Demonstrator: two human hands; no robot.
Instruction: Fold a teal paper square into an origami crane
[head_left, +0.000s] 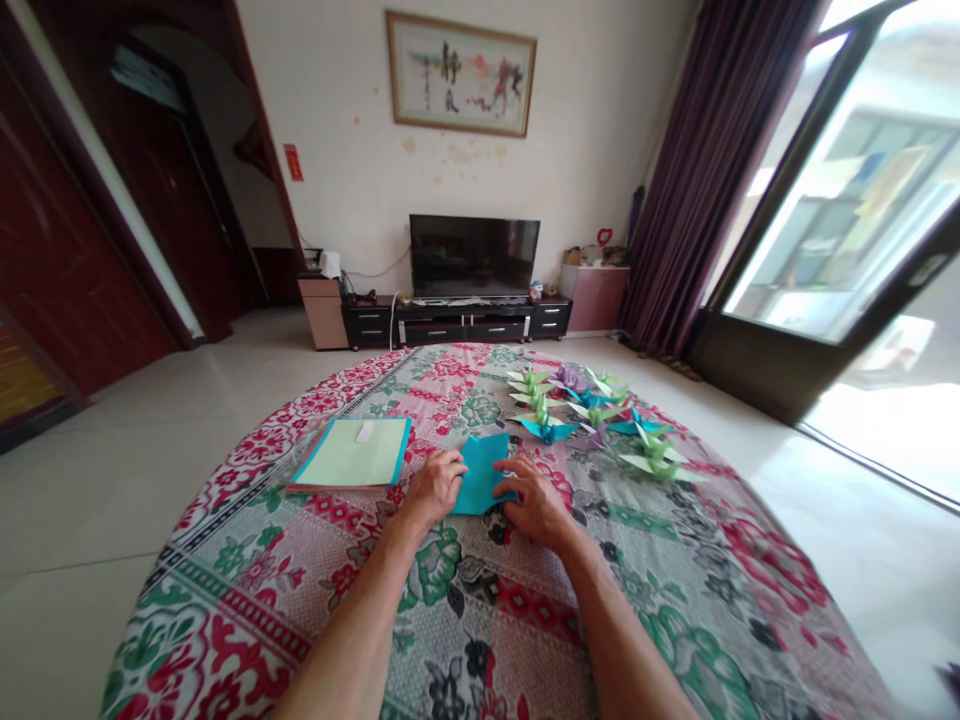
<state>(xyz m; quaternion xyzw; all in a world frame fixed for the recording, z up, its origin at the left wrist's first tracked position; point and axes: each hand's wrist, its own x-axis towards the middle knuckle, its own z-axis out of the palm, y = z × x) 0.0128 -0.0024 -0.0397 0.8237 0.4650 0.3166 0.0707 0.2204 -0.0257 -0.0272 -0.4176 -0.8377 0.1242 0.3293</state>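
Note:
A blue sheet of origami paper (481,472) lies in front of me with its edges partly lifted. My left hand (436,490) has its fingers curled and pinched at the paper's left edge. On the opposite side, my right hand (534,497) grips the right edge, thumb low and fingers bent over it. Left of my hands is a stack of square paper (349,455), pale green on top with blue showing at the borders and a small white slip (365,432) on it. Several folded paper cranes (550,430) in green, blue and purple stand to the right.
A patterned cloth covers the round table (300,560). Beyond it stand a low black cabinet (469,322) and a television (474,257). A purple curtain (679,180) hangs at the right beside an open glass door (795,230).

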